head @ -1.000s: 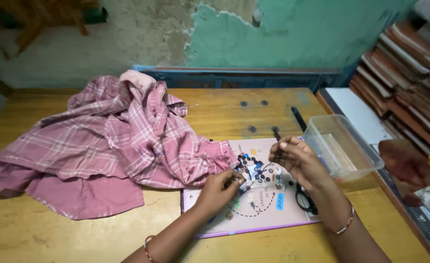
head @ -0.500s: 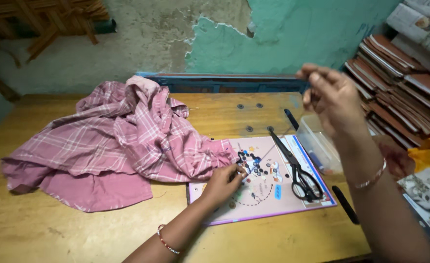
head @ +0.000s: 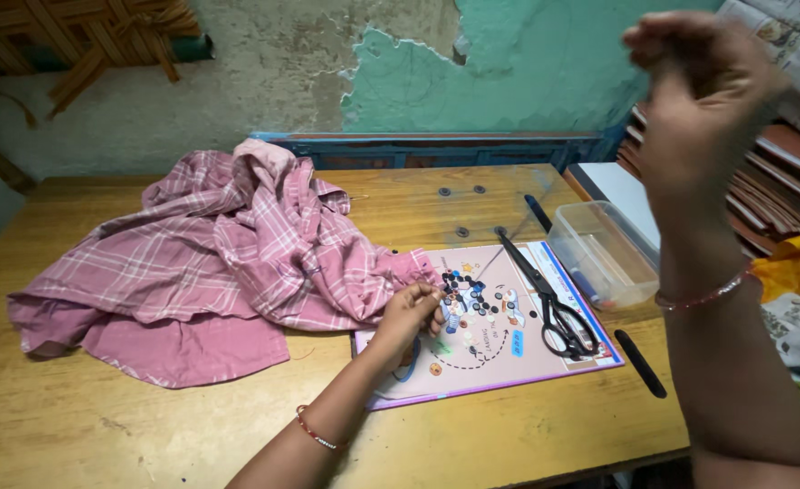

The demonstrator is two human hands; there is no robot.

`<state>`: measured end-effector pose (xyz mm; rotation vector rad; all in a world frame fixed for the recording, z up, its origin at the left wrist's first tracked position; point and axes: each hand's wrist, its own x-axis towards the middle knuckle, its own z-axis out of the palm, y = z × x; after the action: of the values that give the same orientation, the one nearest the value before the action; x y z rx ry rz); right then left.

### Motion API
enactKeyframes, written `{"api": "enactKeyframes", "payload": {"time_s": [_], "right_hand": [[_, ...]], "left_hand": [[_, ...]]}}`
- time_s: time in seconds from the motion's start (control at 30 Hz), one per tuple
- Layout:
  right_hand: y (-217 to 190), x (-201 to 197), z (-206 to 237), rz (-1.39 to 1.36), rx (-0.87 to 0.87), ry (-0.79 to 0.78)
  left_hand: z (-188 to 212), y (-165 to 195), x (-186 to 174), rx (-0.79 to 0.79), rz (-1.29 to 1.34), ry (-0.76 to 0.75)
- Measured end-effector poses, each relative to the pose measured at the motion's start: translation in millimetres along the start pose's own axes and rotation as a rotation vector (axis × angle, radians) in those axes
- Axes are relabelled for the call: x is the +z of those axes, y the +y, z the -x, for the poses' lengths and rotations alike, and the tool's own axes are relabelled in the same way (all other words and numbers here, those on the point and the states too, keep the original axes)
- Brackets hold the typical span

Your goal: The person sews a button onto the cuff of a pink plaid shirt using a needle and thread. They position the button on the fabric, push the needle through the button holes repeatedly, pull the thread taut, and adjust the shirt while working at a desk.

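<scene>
My left hand (head: pixel 411 312) rests on a pink card (head: pixel 509 362) at the edge of a heap of small dark and pale buttons (head: pixel 472 303). Its fingertips are pinched together at the buttons, and I cannot make out what they pinch. My right hand (head: pixel 699 91) is raised high at the upper right, blurred, with its fingers pinched shut. Anything between them is too small to see. A crumpled pink checked shirt (head: pixel 219 263) lies on the wooden table (head: pixel 146 426), and its hem reaches my left hand.
Black scissors (head: pixel 549 303) lie on the card's right side. A clear plastic box (head: pixel 599 254) stands beyond them and a black pen-like stick (head: pixel 640 362) lies near the table's right edge. Stacked papers and books (head: pixel 790 172) fill the right. A blue rail (head: pixel 418 145) lines the back wall.
My right hand has risen from the buttons on the card to high at the upper right. My left hand has stayed at the buttons. The view has shifted slightly.
</scene>
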<state>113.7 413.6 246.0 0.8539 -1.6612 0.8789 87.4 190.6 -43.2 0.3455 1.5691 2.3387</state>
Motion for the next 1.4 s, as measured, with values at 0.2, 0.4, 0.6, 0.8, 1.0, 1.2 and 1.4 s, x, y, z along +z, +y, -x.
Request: {"api": "enactKeyframes", "payload": {"time_s": [0.2,0.4,0.6,0.8,1.0,1.2,1.4], "right_hand": [[-33,-27,-3,-0.814,0.722,0.054],[-57,-36,32,-0.602,0.676,0.052],[-25,32,109,-0.343,0.751,-0.024],[-21,132,195,-0.04,0.632,-0.461],[-22,158,230,0.14,0.327,-0.529],[2,156,252,0.085,0.61,-0.566],[19,158,262,-0.234,0.773,-0.449]], "left_hand": [[3,2,2,-0.025,-0.142,-0.029],[17,27,4,0.477,-0.794,0.011],[20,77,-33,0.681,-1.035,0.453],[16,70,-72,0.761,-1.332,0.5],[9,47,-89,0.78,-1.504,0.602],[5,50,-98,0.509,-1.489,0.674],[13,72,-103,0.611,-1.294,0.487]]}}
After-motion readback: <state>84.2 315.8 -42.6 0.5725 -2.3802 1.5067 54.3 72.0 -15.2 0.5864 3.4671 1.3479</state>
